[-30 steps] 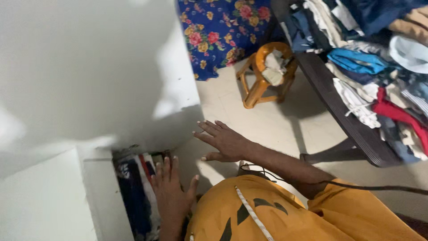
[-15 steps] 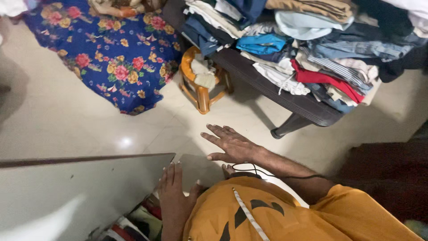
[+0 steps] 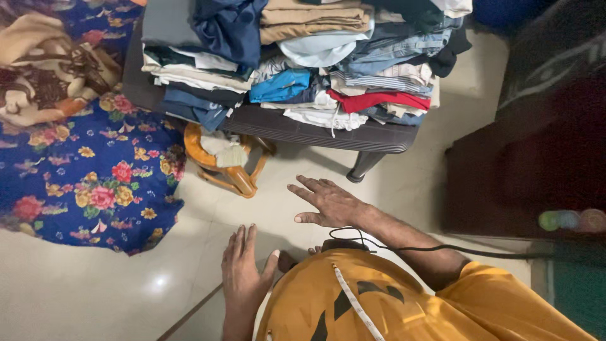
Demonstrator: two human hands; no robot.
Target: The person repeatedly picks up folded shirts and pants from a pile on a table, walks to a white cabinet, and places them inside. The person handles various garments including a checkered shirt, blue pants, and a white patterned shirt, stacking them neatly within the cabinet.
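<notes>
Both hands are out in front of the body, palms down and fingers spread, holding nothing. The left hand (image 3: 243,275) sits low and close to the torso. The right hand (image 3: 328,203) reaches further forward, forearm angled back, seemingly hovering rather than resting.

This is a room in a home: folded clothes (image 3: 315,69) are stacked high on a dark plastic table (image 3: 303,129) at the far side, a small orange stool (image 3: 221,165) stands beneath it, and a blue floral bedsheet (image 3: 88,183) lies spread over the pale tiled floor (image 3: 82,290) at left.
</notes>
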